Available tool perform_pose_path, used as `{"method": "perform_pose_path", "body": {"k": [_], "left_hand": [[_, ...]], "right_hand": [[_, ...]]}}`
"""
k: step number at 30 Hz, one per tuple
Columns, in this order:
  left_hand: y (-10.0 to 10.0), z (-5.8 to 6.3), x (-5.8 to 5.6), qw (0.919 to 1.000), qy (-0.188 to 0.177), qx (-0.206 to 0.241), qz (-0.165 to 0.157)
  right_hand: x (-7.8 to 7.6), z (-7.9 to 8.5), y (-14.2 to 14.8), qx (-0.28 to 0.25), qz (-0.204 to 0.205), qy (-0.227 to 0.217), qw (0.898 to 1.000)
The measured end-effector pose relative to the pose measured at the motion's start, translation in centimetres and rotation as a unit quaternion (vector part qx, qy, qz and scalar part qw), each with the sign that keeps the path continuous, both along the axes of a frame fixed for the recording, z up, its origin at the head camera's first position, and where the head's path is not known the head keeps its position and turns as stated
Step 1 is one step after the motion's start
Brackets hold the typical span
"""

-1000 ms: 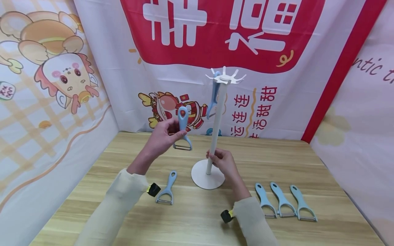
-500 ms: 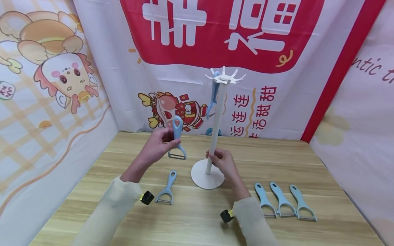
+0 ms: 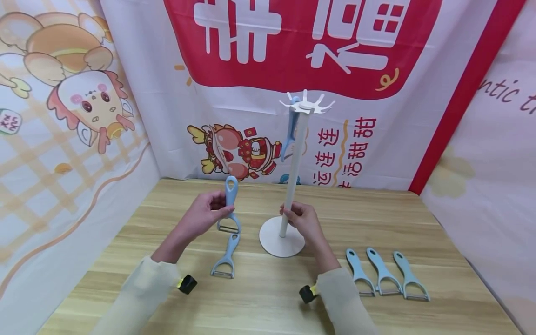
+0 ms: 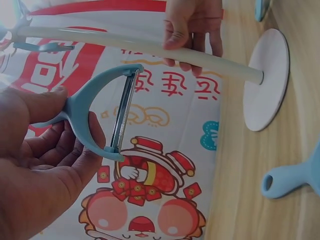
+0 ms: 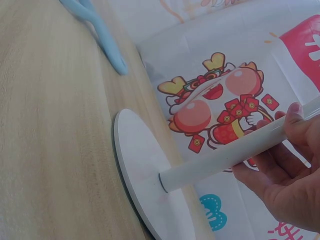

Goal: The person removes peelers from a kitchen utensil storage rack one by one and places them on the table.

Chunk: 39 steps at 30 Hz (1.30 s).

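Observation:
A light blue peeler point(image 3: 231, 193) is pinched upright by my left hand point(image 3: 203, 211), its blade end down. In the left wrist view the fork and metal blade of this peeler point(image 4: 85, 112) stick out past the fingers. My right hand point(image 3: 304, 221) grips the white pole of a stand point(image 3: 295, 163) low down, just above its round base point(image 3: 272, 239). The right wrist view shows thumb and fingers around the pole point(image 5: 225, 157). Another blue peeler point(image 3: 291, 128) hangs from the stand's hooked top point(image 3: 307, 107). One more peeler point(image 3: 228, 256) lies on the table below the left hand.
On the right of the wooden table point(image 3: 259, 298) three pale blue-green peelers point(image 3: 381, 270) lie side by side. A printed cloth backdrop point(image 3: 251, 107) rises behind the table, with cloth walls on both sides.
My left hand has lowered the peeler and carried it left and toward me, away from the stand's top. The right hand has stayed on the pole.

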<state>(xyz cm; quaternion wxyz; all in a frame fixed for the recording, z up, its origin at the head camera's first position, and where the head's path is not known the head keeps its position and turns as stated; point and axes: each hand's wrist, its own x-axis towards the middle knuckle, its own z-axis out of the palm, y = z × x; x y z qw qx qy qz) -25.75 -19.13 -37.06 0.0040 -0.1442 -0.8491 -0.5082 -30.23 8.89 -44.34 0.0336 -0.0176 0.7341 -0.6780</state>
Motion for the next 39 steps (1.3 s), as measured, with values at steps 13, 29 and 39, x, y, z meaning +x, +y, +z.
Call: {"method": "perform_pose_path", "body": {"k": [13,29,39], "left_hand": [[-1.7,-3.1,0.6,0.9984,-0.043,-0.035,0.012],[-3.0,-6.1,1.1,0.9963,-0.066,-0.047,0.026],[-3.8,-7.3,1.3,0.9956,-0.065,-0.059,0.033]], "right_hand": [[0.2,0.0,0.0,0.002,0.002,0.006,1.000],[-0.1,0.0,0.1,0.004,-0.002,-0.003,1.000],[0.0,0.0,0.1,0.007,-0.002,0.001,1.000]]}}
